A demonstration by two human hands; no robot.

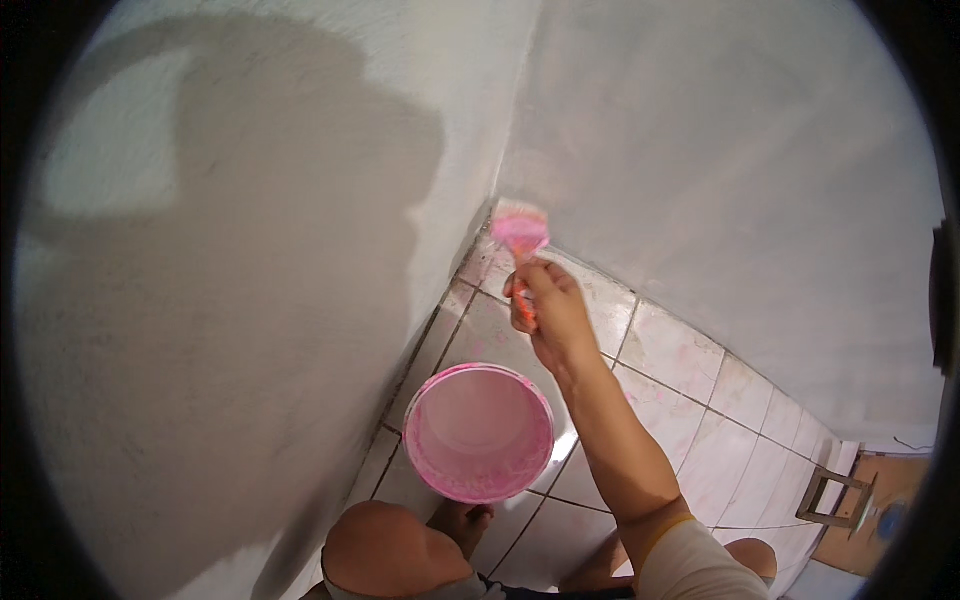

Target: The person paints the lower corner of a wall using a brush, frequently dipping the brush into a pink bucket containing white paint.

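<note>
My right hand [548, 305] is closed round the orange handle of a paintbrush [521, 230]. Pink paint coats the brush's head, and its pale bristles point away from me at the foot of the corner where two walls meet. I cannot tell whether the bristles touch the wall. Nearer to me, a round bucket [481, 492] with a pink-smeared rim stands on the tiles, below and left of the right hand. Whitish-pink liquid or a pale bottom shows inside it. My left hand is out of view.
The left wall [250, 350] is pale and carries a large shadow. A grey-white wall [720, 180] rises on the right. White floor tiles [672, 350] bear pink smears. My knee [390, 550] and foot are close to the bucket. A small wooden frame-like object [830, 497] stands far right.
</note>
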